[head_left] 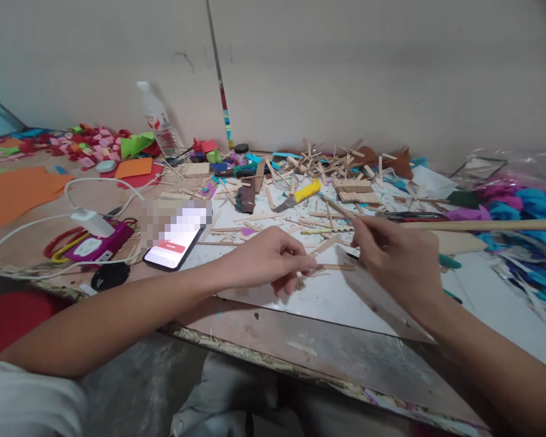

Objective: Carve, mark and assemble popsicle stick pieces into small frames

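My left hand (284,264) is closed in a pinch over the white board (273,297). Between its thumb and fingers is a narrow wooden craft stick (337,267) that points right. My right hand (391,255) is closed just to the right, apart from the left one. A thin wooden stick (339,207) slants up and left from its pinched fingertips. A dark pointed tip (352,257) shows under that hand; the rest of it is hidden. Beyond the hands lies a yellow-handled utility knife (306,192), among loose sticks and scraps.
A lit phone (175,243) lies left of the board, near a purple power socket (95,243) with white cables. A plastic bottle (159,124) stands by the wall. Heaped craft sticks (332,161) fill the back. A long wooden rod (491,225) extends right, towards blue crepe paper (537,206).
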A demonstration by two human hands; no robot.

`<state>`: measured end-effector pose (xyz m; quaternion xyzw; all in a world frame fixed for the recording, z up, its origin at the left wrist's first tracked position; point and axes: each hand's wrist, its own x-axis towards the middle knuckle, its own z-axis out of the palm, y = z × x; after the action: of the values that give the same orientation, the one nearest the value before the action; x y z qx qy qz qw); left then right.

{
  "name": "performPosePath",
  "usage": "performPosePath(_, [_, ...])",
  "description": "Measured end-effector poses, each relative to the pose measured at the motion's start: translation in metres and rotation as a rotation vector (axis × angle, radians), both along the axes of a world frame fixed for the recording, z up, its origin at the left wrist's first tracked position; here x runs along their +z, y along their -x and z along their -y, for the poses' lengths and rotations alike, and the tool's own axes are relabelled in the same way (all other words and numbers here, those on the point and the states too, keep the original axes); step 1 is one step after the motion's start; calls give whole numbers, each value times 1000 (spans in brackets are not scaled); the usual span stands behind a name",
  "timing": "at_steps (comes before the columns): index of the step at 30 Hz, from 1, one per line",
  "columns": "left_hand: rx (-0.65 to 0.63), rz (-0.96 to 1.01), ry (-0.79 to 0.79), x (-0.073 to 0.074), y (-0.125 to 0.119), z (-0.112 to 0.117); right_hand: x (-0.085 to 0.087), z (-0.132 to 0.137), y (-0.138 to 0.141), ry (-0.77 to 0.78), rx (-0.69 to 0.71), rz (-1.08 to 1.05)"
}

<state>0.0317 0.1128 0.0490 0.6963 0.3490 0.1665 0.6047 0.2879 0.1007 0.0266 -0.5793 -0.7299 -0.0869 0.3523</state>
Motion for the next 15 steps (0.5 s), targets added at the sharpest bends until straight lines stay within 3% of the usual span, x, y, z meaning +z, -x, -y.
performPosePath(3, [-44,-337,-581,15,13,-13,10,-3,1,146,-8,-291])
performPosePath(6, [38,-569,-855,27,27,-29,12,-4,3,225,34,-491])
performPosePath(9, [133,-625,-938,35,41,-43,10,-4,7,287,80,-699])
performPosePath(12, [-5,-680,-881,37,51,-50,8,-4,10,361,121,-853])
performPosePath(15, [-158,-757,-841,26,57,-53,7,-3,11,455,171,-994])
